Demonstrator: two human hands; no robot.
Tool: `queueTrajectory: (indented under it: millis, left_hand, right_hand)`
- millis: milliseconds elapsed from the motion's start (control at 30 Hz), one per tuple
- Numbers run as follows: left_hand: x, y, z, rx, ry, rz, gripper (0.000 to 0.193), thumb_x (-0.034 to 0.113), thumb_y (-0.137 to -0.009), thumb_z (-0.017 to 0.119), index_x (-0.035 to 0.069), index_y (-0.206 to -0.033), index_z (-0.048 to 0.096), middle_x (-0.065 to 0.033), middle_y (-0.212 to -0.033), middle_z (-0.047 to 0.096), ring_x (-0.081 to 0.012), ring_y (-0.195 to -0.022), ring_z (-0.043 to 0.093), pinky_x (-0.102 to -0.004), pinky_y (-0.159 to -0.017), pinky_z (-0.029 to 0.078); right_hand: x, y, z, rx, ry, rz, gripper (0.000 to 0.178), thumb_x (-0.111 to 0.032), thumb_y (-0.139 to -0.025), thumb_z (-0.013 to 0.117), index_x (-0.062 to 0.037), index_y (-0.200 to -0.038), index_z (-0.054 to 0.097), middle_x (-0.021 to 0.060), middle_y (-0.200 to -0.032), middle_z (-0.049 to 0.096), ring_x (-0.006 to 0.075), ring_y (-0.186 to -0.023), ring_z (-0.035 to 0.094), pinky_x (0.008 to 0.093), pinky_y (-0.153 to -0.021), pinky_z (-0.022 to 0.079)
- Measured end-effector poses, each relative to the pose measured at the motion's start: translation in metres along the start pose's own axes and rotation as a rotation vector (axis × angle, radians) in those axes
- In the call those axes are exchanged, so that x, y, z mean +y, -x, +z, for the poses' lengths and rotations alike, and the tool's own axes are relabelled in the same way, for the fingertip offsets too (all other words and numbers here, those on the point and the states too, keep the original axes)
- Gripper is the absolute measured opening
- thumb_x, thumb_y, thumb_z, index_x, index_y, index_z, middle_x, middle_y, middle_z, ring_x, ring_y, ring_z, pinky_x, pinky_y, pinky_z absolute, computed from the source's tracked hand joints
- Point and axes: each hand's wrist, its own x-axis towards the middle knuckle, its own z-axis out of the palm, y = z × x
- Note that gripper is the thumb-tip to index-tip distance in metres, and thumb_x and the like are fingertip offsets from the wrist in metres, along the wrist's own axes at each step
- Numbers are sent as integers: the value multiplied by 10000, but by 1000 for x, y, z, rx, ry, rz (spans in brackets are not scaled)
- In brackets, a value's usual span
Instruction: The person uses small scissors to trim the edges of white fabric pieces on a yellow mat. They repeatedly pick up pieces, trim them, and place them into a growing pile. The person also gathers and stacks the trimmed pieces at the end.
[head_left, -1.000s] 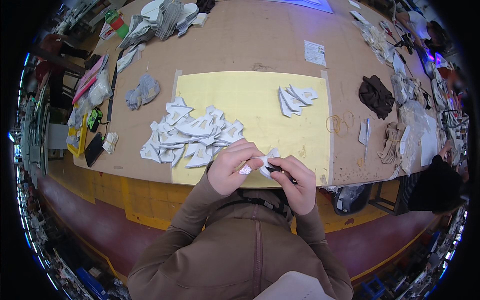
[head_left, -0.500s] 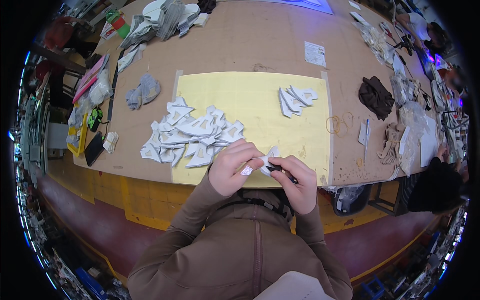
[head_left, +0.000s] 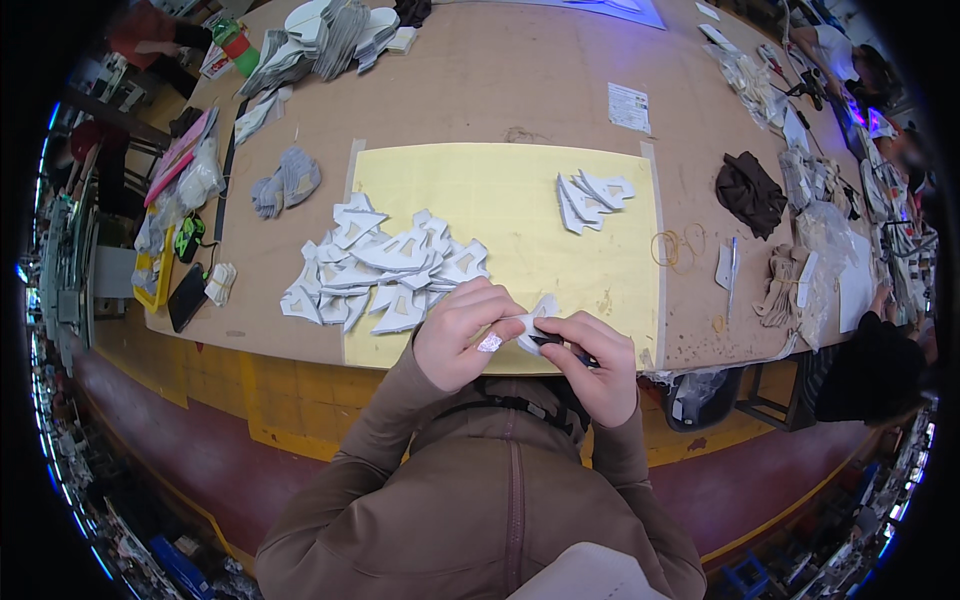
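Close to the table's near edge, my left hand (head_left: 466,335) is closed on a white piece (head_left: 544,306) with a curved outline, pinched between thumb and fingers. My right hand (head_left: 598,368) is closed around a small black tool (head_left: 548,339), held against that piece; its kind is mostly hidden by the fingers. Beyond my left hand lies a loose pile of white, grey-edged cut pieces (head_left: 400,255) with openings in them. A smaller fanned group of similar pieces (head_left: 592,202) sits farther off to the right. Both groups rest on a yellow sheet (head_left: 510,200), the pile partly overhanging its left side.
Grey gloves (head_left: 286,183), a phone (head_left: 188,297) and a yellow tray (head_left: 152,277) are at the left. Stacked grey-white pieces (head_left: 325,40) stand at the back. At right lie rubber bands (head_left: 679,248), a pen (head_left: 733,268) and dark cloth (head_left: 750,195). Other people work around the table.
Both hands stay almost in place, still on the white piece and the black tool. My right hand has shifted very slightly. A person at the far left has moved.
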Motion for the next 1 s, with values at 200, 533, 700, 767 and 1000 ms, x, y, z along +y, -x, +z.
queueTrajectory:
  millis: [200,533,700,767,1000]
  left_hand:
    - [0,0,-1,-6,4,1,115,89,-863,633,-26,-865,630,-104,-758,580,-257,-755,519,-336,-697,417]
    - [0,0,1,16,70,-4,68,62,-847,608,2,-875,624,-99,-762,558,-280,-747,513,-366,-691,423]
    - [-1,1,2,33,15,-20,113,88,-864,635,-25,-871,632,-101,-770,587,-253,-759,526,-337,-711,418]
    - [1,2,2,30,0,-21,110,88,-865,634,-22,-874,632,-101,-774,587,-252,-761,527,-338,-712,418]
    - [0,2,6,35,126,-57,103,82,-871,627,-21,-875,627,-94,-775,582,-241,-758,513,-331,-719,410]
  right_hand:
    - [4,2,5,14,-83,38,241,35,-804,650,26,-1044,663,35,-772,562,80,-647,429,217,-579,336]
    - [0,2,1,-7,-135,95,245,41,-800,653,25,-1044,664,26,-773,554,70,-644,415,204,-579,328]
    - [0,-2,2,6,-58,43,228,38,-795,660,23,-1022,674,36,-767,565,73,-630,415,212,-571,329]
    - [2,0,3,8,-82,61,238,41,-797,658,26,-1034,668,31,-778,570,70,-640,418,214,-573,330]
    - [12,7,15,97,-424,244,276,53,-799,654,38,-1074,645,1,-797,556,55,-675,424,208,-582,327]
